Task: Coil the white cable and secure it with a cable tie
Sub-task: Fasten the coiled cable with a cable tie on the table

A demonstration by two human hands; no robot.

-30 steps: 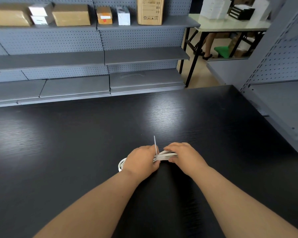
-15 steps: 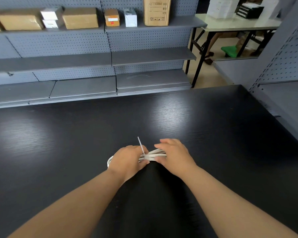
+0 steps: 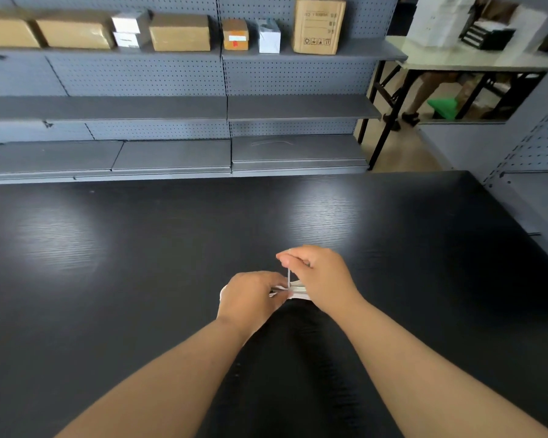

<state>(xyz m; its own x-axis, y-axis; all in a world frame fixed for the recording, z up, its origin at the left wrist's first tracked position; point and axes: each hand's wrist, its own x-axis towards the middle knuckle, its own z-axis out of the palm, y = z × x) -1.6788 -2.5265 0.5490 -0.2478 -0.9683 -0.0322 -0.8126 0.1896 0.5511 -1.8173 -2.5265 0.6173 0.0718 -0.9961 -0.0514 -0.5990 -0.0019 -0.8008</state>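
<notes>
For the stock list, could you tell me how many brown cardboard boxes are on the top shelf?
5: two at the far left, one mid-left, a small labelled one, a tall one at the right. More may lie beyond the left edge.

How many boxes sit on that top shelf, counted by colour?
Brown cardboard boxes: 5
White boxes: 3
Total: 8, though the leftmost brown box is cut off by the picture's edge.

black wood-grain tabletop (image 3: 140, 279) | white coiled cable (image 3: 298, 290) on it | grey perforated shelving (image 3: 140, 74) behind, w/ tan cardboard boxes (image 3: 179, 32)
</notes>
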